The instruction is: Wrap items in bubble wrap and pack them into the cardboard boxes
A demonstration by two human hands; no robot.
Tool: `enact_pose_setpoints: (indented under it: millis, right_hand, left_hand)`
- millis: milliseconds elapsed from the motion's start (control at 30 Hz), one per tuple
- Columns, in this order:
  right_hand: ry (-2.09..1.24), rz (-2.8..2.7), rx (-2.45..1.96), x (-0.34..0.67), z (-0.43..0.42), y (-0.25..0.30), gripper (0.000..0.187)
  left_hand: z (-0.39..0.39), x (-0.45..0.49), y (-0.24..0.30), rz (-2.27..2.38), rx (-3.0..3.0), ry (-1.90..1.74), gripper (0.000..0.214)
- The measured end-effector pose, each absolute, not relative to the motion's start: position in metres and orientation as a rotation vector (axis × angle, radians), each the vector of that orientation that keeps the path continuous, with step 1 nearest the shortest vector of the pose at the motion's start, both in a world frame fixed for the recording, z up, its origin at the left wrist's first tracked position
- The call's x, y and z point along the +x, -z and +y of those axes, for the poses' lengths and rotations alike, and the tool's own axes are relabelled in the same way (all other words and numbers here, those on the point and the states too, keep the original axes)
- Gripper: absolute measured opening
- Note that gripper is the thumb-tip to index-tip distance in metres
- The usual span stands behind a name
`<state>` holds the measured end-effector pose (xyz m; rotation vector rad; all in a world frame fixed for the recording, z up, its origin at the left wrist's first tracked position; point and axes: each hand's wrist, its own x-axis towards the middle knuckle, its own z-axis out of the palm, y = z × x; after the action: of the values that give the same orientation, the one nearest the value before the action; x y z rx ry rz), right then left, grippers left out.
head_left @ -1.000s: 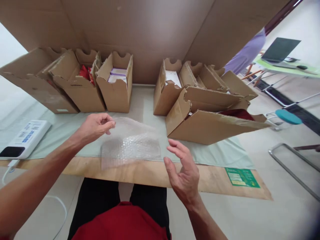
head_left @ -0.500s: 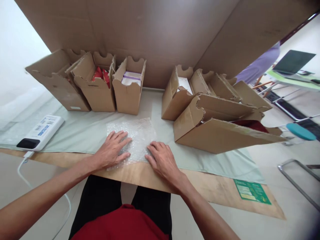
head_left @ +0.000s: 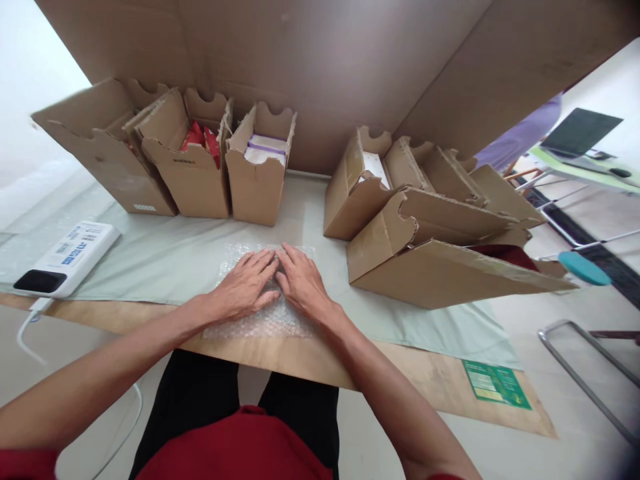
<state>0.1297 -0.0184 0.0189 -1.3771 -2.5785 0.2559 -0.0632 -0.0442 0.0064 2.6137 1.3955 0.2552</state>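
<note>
A clear sheet of bubble wrap [head_left: 270, 321] lies at the table's front edge, its lower border reaching over the bare wood. My left hand [head_left: 246, 285] rests flat on the sheet with its fingers stretched out. Beside it my right hand [head_left: 303, 280] also lies flat on the wrap, fingers extended. The fingertips of both hands meet, or nearly so, over the upper middle of the sheet. Whether anything thin lies beneath the palms I cannot tell.
Cardboard bins stand behind: one with red packets [head_left: 200, 141], one with white-and-purple boxes [head_left: 266, 148]. At right are more bins, with a long cardboard bin [head_left: 430, 267] nearest. A white power bank [head_left: 67, 260] with a cable sits at left. A person's purple sleeve [head_left: 520, 133] shows beyond.
Both hands have slid toward each other and slightly away from me over the bubble wrap, from apart to fingertips together. The view has shifted slightly.
</note>
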Motion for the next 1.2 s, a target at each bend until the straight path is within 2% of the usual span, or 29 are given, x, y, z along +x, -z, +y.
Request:
enact_pose_setpoints:
  millis: [100, 233, 367, 533, 667, 767, 933, 1000, 1067, 1200]
  right_hand:
    - [-0.234, -2.634, -1.391, 0.13, -0.01, -0.004, 0.055]
    - [-0.174, -2.565, -1.521, 0.169, -0.028, 0.006, 0.059]
    - [-0.153, -2.471, -1.547, 0.215, -0.067, 0.002, 0.052]
    - [-0.238, -2.623, -1.129, 0.232, -0.108, -0.009, 0.047]
    - [-0.081, -2.612, -1.023, 0.218, -0.108, -0.003, 0.027]
    - [-0.027, -2.505, -0.987, 0.21, -0.102, -0.003, 0.028]
    - [-0.332, -2.239, -1.026, 0.21, -0.107, -0.029, 0.019]
    - [-0.454, -2.127, -1.089, 0.213, -0.107, -0.038, 0.015]
    - [-0.58, -2.028, -1.185, 0.215, -0.101, -0.041, 0.02]
    - [-0.714, -1.872, -1.308, 0.206, -0.067, -0.027, 0.027]
  left_hand:
    - [-0.041, -0.079, 0.007, 1.499, 2.599, -0.145, 0.073]
    - [-0.053, -0.116, 0.017, 1.678, 2.558, -0.172, 0.078]
    - [-0.072, -0.133, 0.01, 1.719, 2.497, -0.246, 0.073]
    - [-0.099, -0.116, -0.006, 1.436, 2.549, -0.364, 0.063]
    - [-0.111, -0.098, -0.007, 1.274, 2.582, -0.303, 0.072]
    - [-0.116, -0.096, -0.009, 1.288, 2.598, -0.303, 0.077]
    - [-0.12, -0.108, -0.034, 1.373, 2.278, -0.554, 0.031]
    - [-0.117, -0.111, -0.046, 1.474, 1.992, -0.611, 0.027]
    - [-0.11, -0.113, -0.052, 1.557, 1.783, -0.627, 0.028]
    - [-0.089, -0.115, -0.045, 1.68, 1.74, -0.643, 0.028]
